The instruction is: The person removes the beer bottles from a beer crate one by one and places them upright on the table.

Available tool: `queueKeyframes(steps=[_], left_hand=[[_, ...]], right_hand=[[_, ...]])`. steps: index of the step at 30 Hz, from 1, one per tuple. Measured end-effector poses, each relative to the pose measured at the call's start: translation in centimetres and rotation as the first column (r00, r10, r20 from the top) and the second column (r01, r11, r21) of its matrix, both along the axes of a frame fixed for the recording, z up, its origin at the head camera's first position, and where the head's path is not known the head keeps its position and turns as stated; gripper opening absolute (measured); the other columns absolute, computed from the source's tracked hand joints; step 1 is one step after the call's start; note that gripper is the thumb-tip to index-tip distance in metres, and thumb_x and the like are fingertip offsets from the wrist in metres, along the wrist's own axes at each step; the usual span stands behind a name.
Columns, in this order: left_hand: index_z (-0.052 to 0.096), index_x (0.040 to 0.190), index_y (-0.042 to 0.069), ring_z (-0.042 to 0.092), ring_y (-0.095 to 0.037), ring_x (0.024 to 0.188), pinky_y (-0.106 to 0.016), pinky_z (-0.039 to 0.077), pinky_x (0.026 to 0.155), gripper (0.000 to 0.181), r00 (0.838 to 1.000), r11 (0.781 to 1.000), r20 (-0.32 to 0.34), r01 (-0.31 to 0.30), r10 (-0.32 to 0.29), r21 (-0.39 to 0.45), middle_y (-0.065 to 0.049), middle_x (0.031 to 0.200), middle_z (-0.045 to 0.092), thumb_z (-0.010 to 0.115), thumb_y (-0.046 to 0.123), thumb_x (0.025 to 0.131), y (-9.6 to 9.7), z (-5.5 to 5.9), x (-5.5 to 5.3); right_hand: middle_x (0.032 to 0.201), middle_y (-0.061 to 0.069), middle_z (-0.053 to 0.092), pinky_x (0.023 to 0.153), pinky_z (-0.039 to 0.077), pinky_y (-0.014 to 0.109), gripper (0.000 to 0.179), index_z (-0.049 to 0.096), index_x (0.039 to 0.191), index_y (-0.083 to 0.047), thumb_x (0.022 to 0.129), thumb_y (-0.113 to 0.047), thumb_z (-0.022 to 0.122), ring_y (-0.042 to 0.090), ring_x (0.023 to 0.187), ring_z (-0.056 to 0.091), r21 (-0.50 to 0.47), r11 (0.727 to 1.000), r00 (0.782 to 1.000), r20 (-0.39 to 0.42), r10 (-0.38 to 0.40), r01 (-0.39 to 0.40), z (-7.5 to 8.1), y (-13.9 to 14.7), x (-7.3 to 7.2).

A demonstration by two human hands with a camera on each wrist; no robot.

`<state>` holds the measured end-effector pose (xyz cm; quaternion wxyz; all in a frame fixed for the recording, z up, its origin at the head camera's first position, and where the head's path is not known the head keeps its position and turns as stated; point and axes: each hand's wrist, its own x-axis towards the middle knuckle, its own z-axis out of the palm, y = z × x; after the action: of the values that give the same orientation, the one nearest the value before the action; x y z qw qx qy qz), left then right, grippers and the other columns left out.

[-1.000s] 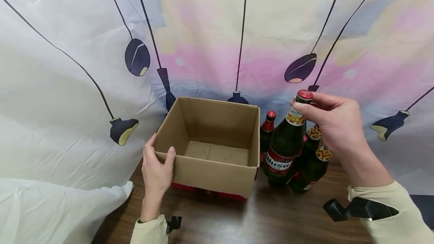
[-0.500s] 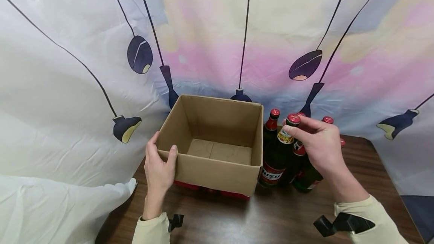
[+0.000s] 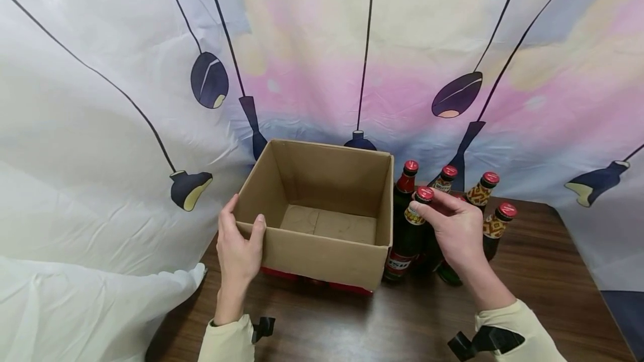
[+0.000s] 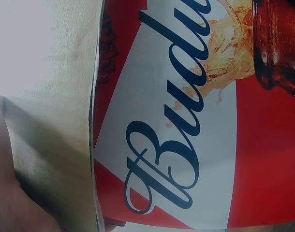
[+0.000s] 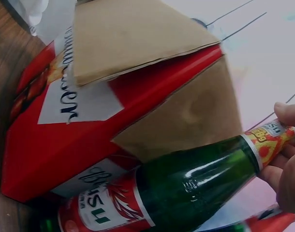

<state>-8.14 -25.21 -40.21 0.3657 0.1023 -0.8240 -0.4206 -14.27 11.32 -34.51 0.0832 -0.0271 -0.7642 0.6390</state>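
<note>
A cardboard box [image 3: 322, 258] with its top open stands on the wooden table, red printed sides showing below its folded-out flaps. My left hand [image 3: 240, 250] grips its near left corner, thumb over the front rim. In the left wrist view, the thumb [image 4: 17, 203] lies against the brown flap beside the red-and-white printed side. To the right of the box, my right hand [image 3: 455, 228] pinches the neck of a green beer bottle [image 5: 200, 181] just under its red cap. That bottle stands nearly upright, close beside the box's right wall and low among the other bottles.
Several more red-capped beer bottles [image 3: 495, 228] stand right of and behind the held one. The brown wooden table [image 3: 402, 323] runs toward the front. A printed curtain [image 3: 312, 60] hangs right behind the box, and white cloth [image 3: 100, 300] drapes at the left.
My right hand has brought the bottle down and slightly left, from above the others to beside the box. More bottles now show on the right. The left hand keeps its grip on the box.
</note>
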Motion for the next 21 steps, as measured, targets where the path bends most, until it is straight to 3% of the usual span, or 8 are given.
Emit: queueKeyframes(steps=[8,21], left_hand=[[0.043,0.156,0.004,0.057,-0.044,0.128,-0.062,0.04,0.105,0.067,1.0,1.0,0.003,0.011,-0.011,0.007,-0.023,0.153,0.052,0.063,0.028,0.096,0.0,0.0,-0.1],[0.043,0.157,0.005,0.055,-0.043,0.132,-0.063,0.039,0.109,0.067,1.0,1.0,0.005,0.008,-0.008,0.021,-0.021,0.155,0.05,0.063,0.028,0.096,0.1,0.0,-0.1]], right_hand=[[0.084,-0.026,0.074,0.075,0.057,0.015,0.038,0.078,0.122,0.0,0.086,-0.009,0.086,-0.004,0.083,0.071,-0.079,0.996,0.995,-0.086,-0.046,0.039,-2.3,-1.2,-0.2],[0.083,-0.033,0.071,0.074,0.055,0.011,0.045,0.077,0.126,-0.004,0.084,-0.013,0.09,-0.008,0.083,0.07,-0.103,0.99,0.991,-0.08,-0.105,0.097,-3.6,-2.3,-0.6]])
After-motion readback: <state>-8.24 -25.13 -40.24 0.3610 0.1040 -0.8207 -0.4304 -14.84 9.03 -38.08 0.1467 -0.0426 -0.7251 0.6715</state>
